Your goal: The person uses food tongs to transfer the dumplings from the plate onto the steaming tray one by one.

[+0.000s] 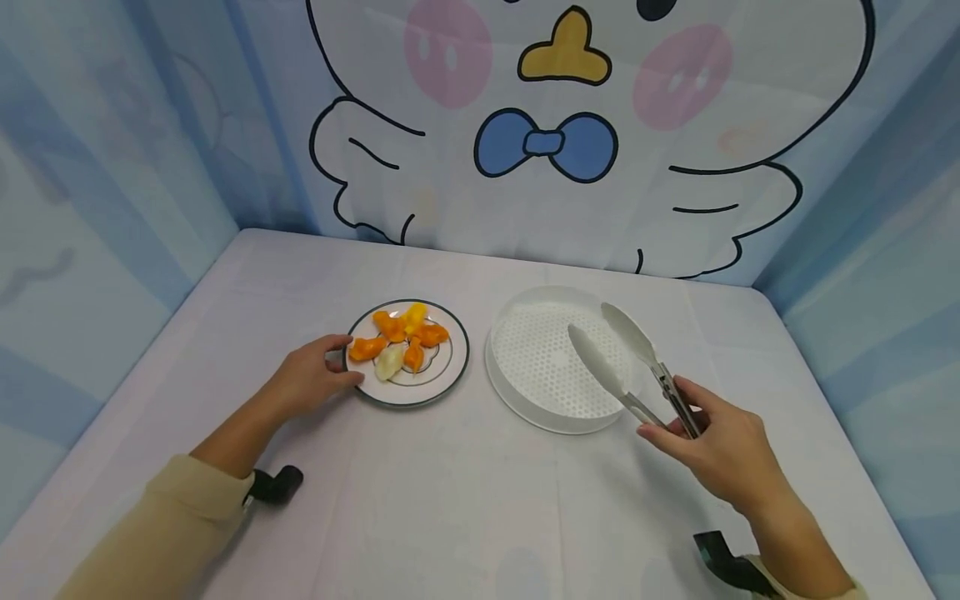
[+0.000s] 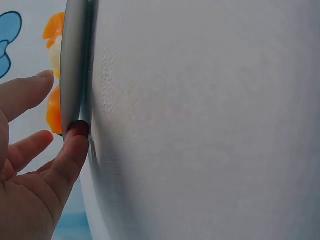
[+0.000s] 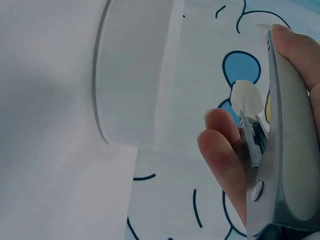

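Note:
On the left of the table, a white plate (image 1: 408,395) with a dark rim bears several small orange (image 1: 367,348) and yellow pieces, and one pale piece (image 1: 389,362). My left hand (image 1: 315,375) holds this plate at its left rim; in the left wrist view one fingertip (image 2: 79,131) tucks against the rim's underside. Metal tongs (image 1: 633,337) are gripped in my right hand (image 1: 723,442), their two arms spread apart with nothing between the tips. Those tips hang over a white round tray (image 1: 551,358) with a perforated bottom.
The tray and plate stand side by side with a narrow gap on the white table (image 1: 450,508). Behind them hangs a cloth backdrop (image 1: 547,208) with a cartoon figure. Blue patterned curtains (image 1: 90,250) close off both sides.

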Motion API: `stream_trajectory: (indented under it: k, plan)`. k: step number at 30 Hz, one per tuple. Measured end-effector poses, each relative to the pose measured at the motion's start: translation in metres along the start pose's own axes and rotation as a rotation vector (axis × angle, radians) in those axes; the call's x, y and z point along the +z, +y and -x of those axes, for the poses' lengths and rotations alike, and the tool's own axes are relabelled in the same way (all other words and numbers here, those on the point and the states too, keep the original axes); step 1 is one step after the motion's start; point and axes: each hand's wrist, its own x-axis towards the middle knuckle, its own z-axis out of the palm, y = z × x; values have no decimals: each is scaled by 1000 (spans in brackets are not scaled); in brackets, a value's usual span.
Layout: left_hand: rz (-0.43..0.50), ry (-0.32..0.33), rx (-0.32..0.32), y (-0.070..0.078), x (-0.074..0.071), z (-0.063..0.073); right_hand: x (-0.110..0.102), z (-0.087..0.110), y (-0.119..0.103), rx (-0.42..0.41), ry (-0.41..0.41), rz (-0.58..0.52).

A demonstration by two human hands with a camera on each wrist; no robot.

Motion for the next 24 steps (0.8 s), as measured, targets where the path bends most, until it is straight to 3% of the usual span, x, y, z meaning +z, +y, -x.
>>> stream_trajectory:
  k: [4, 11, 24]
  plan:
    - [49, 4, 2, -3, 0, -5, 2, -3, -8, -32, -1, -14]
    - [55, -7, -8, -7, -1, -11, 7, -6, -17, -76, -3, 8]
    - [84, -28, -18, -8, -1, -13, 14, -18, -33, -219, 0, 57]
